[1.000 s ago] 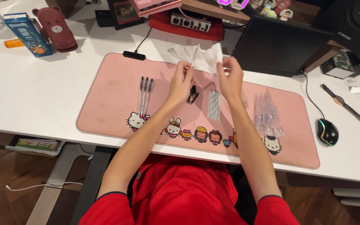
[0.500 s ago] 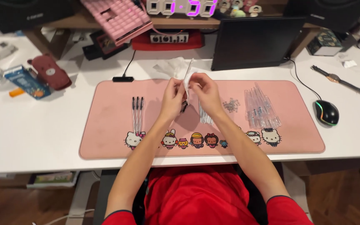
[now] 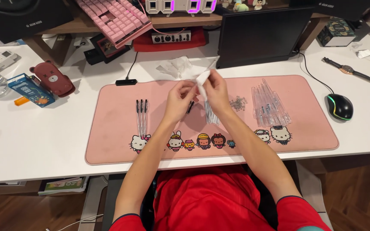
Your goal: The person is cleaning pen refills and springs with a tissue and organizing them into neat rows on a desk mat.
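Left hand (image 3: 180, 99): fingers pinched on the lower edge of a small clear plastic bag (image 3: 202, 79).
Right hand (image 3: 216, 92): closed on the same bag; contents cannot be told.
Bag position: raised above pink mat (image 3: 108, 141) on bench (image 3: 35, 137).
Mat: three pens (image 3: 141, 112) left, clear pen barrels (image 3: 268, 105) right.

A white desk (image 3: 35, 141) stands on a brown wooden floor (image 3: 356, 192), with a low wooden shelf (image 3: 185, 19) along its far edge.
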